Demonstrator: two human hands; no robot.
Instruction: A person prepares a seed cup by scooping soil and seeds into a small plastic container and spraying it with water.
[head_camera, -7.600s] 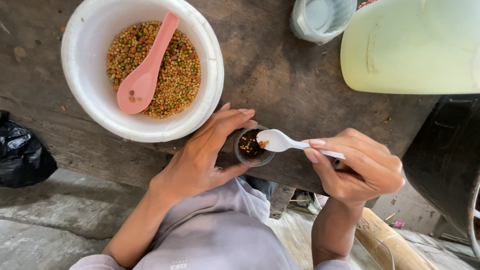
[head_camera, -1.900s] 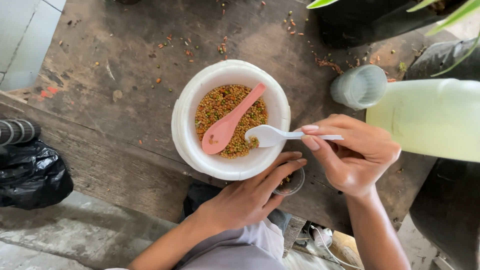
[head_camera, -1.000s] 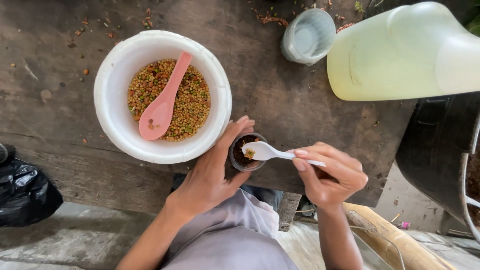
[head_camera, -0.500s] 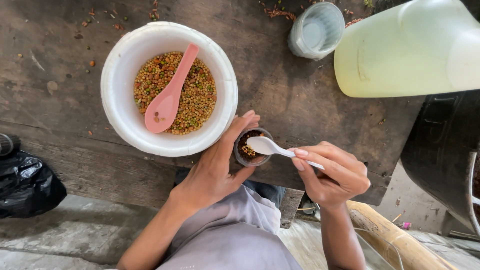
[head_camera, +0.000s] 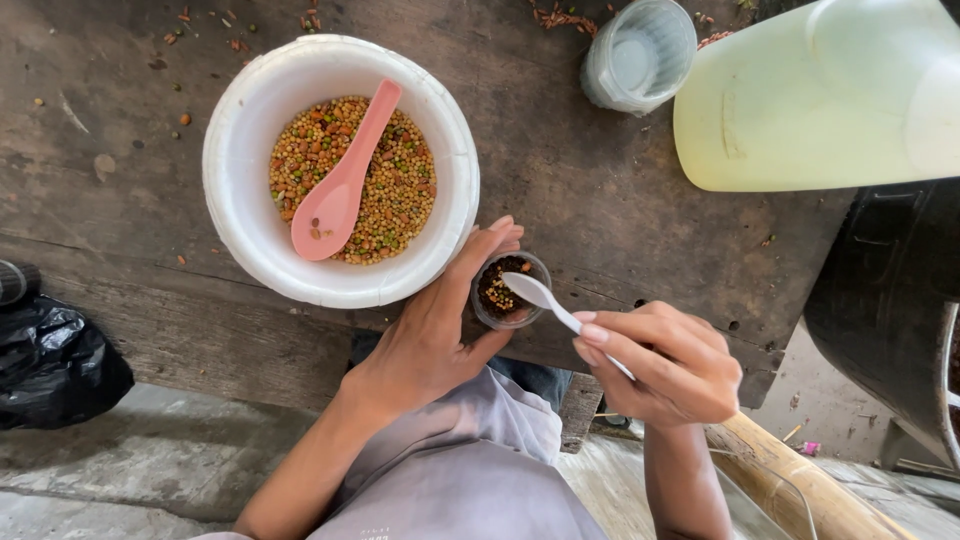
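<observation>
My left hand (head_camera: 430, 335) wraps the small clear cup (head_camera: 508, 290), fingers closed round its near side, holding it at the front edge of the wooden table (head_camera: 560, 170), just right of the white bowl (head_camera: 250, 200). My right hand (head_camera: 665, 365) pinches the handle of a white plastic spoon (head_camera: 555, 308), its tip dipped into the cup's dark mix. Cup sits close to the table edge; I judge a hard push with the spoon could tip it off toward my lap. Cup mouth is narrow, so grains could spill over the rim. Pink spoon (head_camera: 340, 180) rests in the bowl's mixed seeds (head_camera: 400, 190). Beyond the cup, well apart: an upturned clear jar (head_camera: 640, 55) and a pale green jug (head_camera: 820, 95).
</observation>
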